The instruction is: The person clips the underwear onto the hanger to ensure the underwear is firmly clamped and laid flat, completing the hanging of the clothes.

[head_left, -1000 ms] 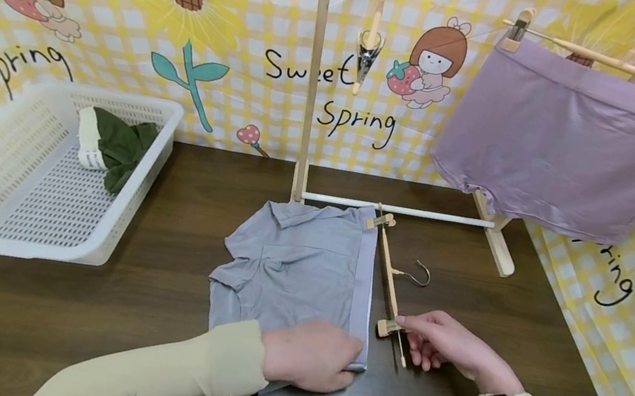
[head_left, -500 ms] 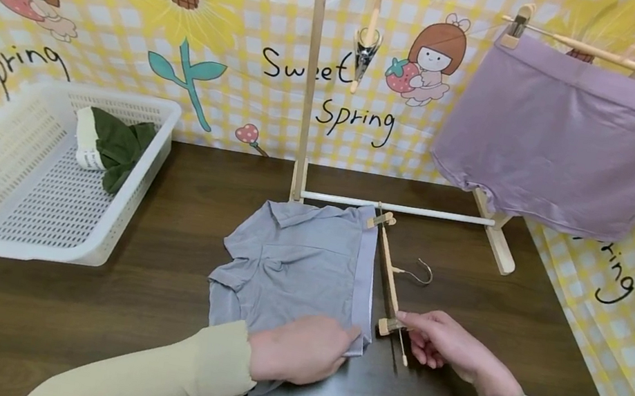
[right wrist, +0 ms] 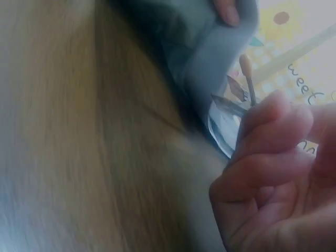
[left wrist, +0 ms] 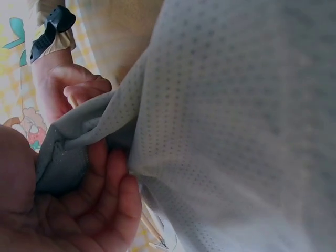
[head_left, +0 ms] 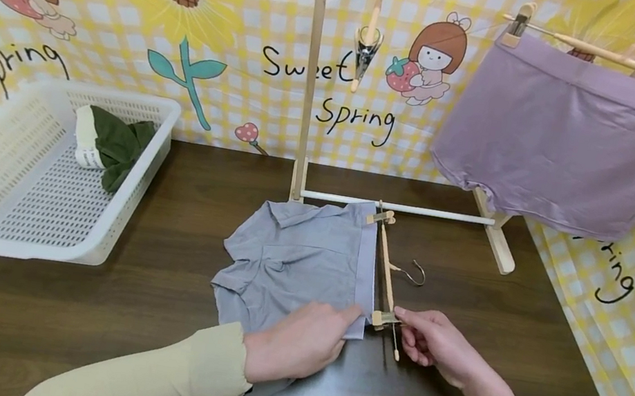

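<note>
Grey boxer briefs [head_left: 312, 267] lie on the dark wooden table, waistband to the right. My left hand [head_left: 294, 340] grips the near end of the waistband; in the left wrist view its fingers [left wrist: 123, 205] curl at the grey cloth. A wooden clip hanger [head_left: 387, 262] lies along the waistband, hook pointing right. Its far clip [head_left: 380, 217] sits on the waistband's far corner. My right hand [head_left: 436, 344] pinches the near clip [head_left: 383, 319], which is right beside the waistband edge; whether cloth is between its jaws I cannot tell.
A white basket [head_left: 131, 195] with a dark green garment [head_left: 118, 144] stands at left. Behind is a wooden rack [head_left: 311, 85] with a white bottom bar [head_left: 391, 207]. Purple shorts [head_left: 567, 138] hang clipped at right, and another clip hanger [head_left: 370, 32] hangs at the back.
My left hand has drawn the near waistband end slightly back and up the table. My right hand has moved the hanger's near clip leftward, closer to the waistband.
</note>
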A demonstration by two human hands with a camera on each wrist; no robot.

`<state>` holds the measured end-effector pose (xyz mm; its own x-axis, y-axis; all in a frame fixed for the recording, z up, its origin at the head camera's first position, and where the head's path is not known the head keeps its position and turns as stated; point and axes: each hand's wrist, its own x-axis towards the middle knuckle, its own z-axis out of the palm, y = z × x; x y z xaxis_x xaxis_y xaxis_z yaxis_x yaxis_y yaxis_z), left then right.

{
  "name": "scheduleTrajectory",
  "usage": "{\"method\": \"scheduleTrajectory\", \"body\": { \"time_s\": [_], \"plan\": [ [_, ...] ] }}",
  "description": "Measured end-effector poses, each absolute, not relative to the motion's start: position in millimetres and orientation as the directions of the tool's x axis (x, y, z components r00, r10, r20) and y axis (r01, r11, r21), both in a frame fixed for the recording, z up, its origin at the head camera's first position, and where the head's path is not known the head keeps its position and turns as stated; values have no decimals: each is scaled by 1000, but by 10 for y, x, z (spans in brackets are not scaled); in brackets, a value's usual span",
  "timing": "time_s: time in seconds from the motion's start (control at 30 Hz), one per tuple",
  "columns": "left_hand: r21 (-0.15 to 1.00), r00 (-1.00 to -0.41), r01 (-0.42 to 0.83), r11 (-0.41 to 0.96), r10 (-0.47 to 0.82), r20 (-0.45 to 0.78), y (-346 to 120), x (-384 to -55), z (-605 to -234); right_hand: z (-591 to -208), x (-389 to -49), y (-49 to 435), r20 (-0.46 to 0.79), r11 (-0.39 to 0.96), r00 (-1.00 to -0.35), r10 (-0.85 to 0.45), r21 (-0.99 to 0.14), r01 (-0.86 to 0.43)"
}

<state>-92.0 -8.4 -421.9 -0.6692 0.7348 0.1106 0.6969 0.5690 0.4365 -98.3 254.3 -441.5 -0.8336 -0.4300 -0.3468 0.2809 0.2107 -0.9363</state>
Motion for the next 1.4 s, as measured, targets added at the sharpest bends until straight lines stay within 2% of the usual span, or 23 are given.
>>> {"method": "scheduleTrajectory", "body": {
  "time_s": [0.2, 0.37, 0.67, 0.87, 1.0, 1.1, 1.27, 1.4],
  "plan": [
    [447, -686, 691, 569, 710, 158, -98, -908, -4213, -4400, -986, 2489, -331, 133, -851, -407, -944, 303],
    [415, -674, 715, 563, 711, 198, -107, -893, -4232, -4372, -998, 2439, -331, 78, -858, -392, -942, 328],
    [426, -685, 710, 561, 691, 232, -93, -875, -4253, -4362, -1004, 2359, -342, 79, -864, -370, -938, 338],
    [362, -659, 745, 560, 699, 276, -30, -844, -4260, -4370, -1018, 2283, -368, 81, -862, -350, -928, 363],
    [364, -647, 756, 543, 704, 292, -12, -839, -4279, -4362, -1031, 2252, -419, 114, -849, -321, -907, 405],
    [385, -653, 749, 539, 701, 286, -25, -842, -4277, -4358, -1053, 2253, -468, 116, -817, -337, -882, 457],
    [404, -674, 727, 555, 689, 266, -58, -855, -4240, -4379, -1131, 2288, -488, 8, -760, -429, -843, 537],
    [402, -679, 724, 561, 683, 268, -77, -864, -4213, -4416, -1200, 2309, -471, -68, -772, -427, -835, 546]
  ]
}}
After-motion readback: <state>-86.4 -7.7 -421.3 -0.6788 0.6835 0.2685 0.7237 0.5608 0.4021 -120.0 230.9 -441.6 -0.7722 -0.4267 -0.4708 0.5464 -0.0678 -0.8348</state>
